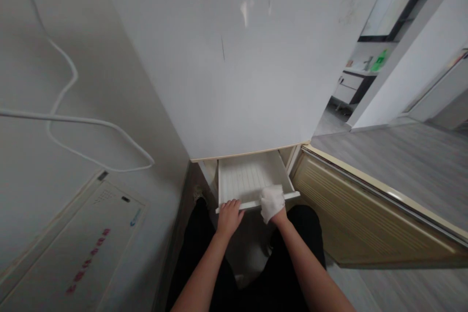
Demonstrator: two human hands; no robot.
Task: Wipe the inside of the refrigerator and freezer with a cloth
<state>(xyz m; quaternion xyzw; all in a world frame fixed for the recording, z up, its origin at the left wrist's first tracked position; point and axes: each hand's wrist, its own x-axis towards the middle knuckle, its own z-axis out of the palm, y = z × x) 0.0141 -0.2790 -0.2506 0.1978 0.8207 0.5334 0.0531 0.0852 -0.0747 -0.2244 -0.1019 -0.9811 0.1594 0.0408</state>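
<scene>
A white drawer (252, 173) is pulled part of the way out of the bottom of a tall white cabinet (241, 83). Over the left part of the drawer's front edge, the fingers of my left hand (228, 217) are hooked. At the right part of that edge is my right hand (280, 217), with a white cloth (272, 201) covering most of it. The cloth hides those fingers, which seem closed around it. Inside, the drawer shows a ribbed floor with nothing lying on it.
An open yellowish door (365, 214) swings out to the right, low above the grey floor (413, 165). On the left wall hang a white cable (95, 120) and a flat panel with red lettering (91, 248). A green bottle (379, 60) stands on a far counter.
</scene>
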